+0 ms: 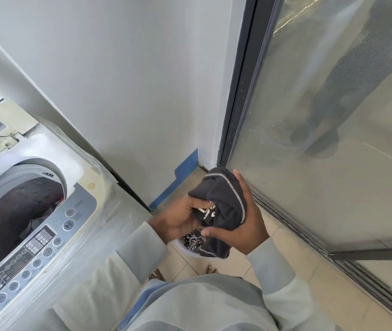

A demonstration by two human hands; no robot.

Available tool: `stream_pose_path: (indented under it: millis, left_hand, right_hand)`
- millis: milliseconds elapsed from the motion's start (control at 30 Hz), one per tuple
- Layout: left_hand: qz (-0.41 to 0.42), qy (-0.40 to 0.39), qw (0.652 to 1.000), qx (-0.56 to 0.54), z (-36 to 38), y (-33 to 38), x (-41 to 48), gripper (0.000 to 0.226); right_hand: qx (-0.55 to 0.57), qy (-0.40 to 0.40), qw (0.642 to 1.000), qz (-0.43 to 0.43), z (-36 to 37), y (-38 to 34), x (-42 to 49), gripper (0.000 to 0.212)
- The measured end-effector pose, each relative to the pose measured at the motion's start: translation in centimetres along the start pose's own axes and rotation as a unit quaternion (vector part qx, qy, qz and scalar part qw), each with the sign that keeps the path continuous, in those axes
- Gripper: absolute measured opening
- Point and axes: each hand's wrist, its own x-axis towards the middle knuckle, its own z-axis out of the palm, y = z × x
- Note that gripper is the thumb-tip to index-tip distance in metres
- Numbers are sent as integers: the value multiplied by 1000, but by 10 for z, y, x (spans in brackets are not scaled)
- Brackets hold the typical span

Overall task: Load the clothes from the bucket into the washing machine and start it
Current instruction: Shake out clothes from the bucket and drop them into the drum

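A black garment (223, 201) with white stitching is bunched between both hands, above the bucket. My left hand (178, 218) grips its left side; my right hand (247, 218) curls round its right side. The white bucket (185, 250) stands on the floor below them, mostly hidden, with a black-and-white patterned cloth (193, 241) inside. The top-loading washing machine (89, 235) is at the left with its lid raised. Dark clothes (15, 218) lie in its drum. Its control panel (35, 254) runs along the near edge.
A white wall (118, 80) stands behind the machine. A glass sliding door (333, 115) with a dark frame runs along the right. The floor is beige tile (297, 271), with my bare feet (210, 268) near the bucket.
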Motion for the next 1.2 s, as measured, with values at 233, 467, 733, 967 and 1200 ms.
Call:
stream_pose_path:
  millis: [233,467,733,967,1200]
  left_hand:
    - [95,86,966,227,1,9,-5,92]
    - [208,149,927,274,15,4,7,80]
    - [186,53,975,-108,16,3,2,87]
    - [183,97,976,72,29,-8,5,54]
    - [340,22,765,546,10,21,-3,123]
  right_hand:
    - [-37,41,998,17,-20,0,14,79]
    - [-193,-29,981,-8,-16,-27,31,87]
    - [-6,5,1000,-3,-32,-22,19,116]
    - [114,103,988,26,-12,-5,8,86]
    - [-172,29,985,11,-28,-15,10,78]
